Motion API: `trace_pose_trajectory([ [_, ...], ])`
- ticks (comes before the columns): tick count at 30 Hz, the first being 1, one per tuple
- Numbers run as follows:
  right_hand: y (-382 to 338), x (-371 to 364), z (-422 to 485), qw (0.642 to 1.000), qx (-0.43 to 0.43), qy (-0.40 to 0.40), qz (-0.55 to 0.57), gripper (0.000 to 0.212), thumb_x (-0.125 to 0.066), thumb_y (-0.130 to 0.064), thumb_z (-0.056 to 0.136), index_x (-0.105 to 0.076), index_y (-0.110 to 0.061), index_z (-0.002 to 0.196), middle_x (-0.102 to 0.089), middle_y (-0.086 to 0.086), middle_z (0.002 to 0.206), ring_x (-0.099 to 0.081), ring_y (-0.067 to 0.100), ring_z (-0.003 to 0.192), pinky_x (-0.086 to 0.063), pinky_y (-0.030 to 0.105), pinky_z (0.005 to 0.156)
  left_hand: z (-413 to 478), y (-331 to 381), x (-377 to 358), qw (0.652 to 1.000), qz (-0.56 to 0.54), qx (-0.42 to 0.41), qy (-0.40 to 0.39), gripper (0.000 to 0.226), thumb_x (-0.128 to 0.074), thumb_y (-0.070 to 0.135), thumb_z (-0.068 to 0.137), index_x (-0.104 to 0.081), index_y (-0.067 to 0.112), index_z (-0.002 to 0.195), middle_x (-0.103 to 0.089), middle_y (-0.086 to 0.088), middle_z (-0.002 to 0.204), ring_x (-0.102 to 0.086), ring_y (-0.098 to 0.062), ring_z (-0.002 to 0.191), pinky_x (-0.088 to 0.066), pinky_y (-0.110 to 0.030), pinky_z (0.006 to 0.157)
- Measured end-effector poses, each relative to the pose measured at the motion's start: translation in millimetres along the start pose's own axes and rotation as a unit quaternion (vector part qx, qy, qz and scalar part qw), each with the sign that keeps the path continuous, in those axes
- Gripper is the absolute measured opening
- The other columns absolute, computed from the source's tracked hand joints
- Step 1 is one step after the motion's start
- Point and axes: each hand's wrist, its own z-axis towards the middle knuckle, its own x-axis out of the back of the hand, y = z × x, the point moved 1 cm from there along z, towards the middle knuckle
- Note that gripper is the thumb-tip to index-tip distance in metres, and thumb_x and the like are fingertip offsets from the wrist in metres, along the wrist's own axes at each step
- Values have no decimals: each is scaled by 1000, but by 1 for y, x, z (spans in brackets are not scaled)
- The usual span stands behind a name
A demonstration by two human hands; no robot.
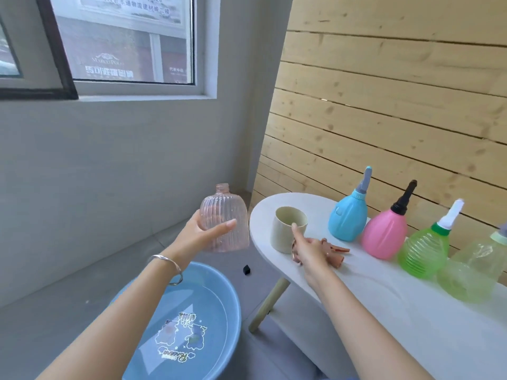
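Holding the pink ribbed bottle (223, 220) upright and uncapped, my left grip (203, 237) is clamping round its lower body, thumb across the front. The bottle is hanging in the air just off the desk (384, 297) end, above the far edge of the blue basin (233, 305) of water on the floor. My right grip (307, 249) is closing on the beige cup (285, 229), thumb hooked over the rim and fingers curled at its near side. The cup is standing on the desk, and a rose-coloured sprayer head (336, 250) is lying just beside that grip.

I am judging the step to be filling the bottle by cup. It is calling for a firm pinch on the cup wall and a dip into the basin. The bottle's narrow neck should be staying over the water, so that spills are falling back in. A thin, slow stream is suiting that small opening.

Three capped squeeze bottles, blue (347, 218), pink (384, 234) and green (424, 253), are standing further along the desk and showing no labels. The basin floor is carrying cartoon bears and a script word that I am not managing to read. Through the window (123, 37), a sign is showing faint "MARCO POLO" lettering above Chinese characters.
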Motion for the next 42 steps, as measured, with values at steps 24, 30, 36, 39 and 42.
trace_pose_trajectory([
  [24,181,-231,44,824,197,-319,-424,17,-57,-36,89,-43,-27,92,-62,-3,64,-52,18,63,-36,29,56,6,-236,206,953,198,145,177,80,-78,66,49,-51,27,114,-65,15,106,-62,7,90,-43,-5,75],
  [30,231,-233,56,755,311,-300,-494,20,-39,-41,99,-34,-23,91,-58,-5,63,-52,26,67,-28,34,56,5,-279,209,954,189,131,190,87,-76,69,45,-50,31,119,-61,17,115,-59,3,104,-42,-15,88],
  [36,256,-244,58,705,467,-153,-511,36,-43,-34,82,-31,-20,51,-36,7,34,-20,25,38,-15,22,42,-4,-300,199,957,192,125,178,76,-75,64,49,-48,38,115,-57,32,109,-54,13,103,-35,3,79],
  [39,267,-248,58,706,489,-108,-501,45,-45,-31,81,-34,-16,40,-34,10,31,-17,24,38,-14,21,45,-8,-306,200,959,177,127,183,72,-75,61,49,-49,39,112,-56,37,108,-54,15,101,-35,4,77],
  [42,272,-252,53,679,525,-92,-505,44,-46,-31,81,-24,-21,44,-33,7,30,-15,22,42,-18,23,45,-13,-310,202,958,174,131,189,73,-75,61,48,-48,38,112,-59,29,107,-54,16,100,-35,4,76],
])
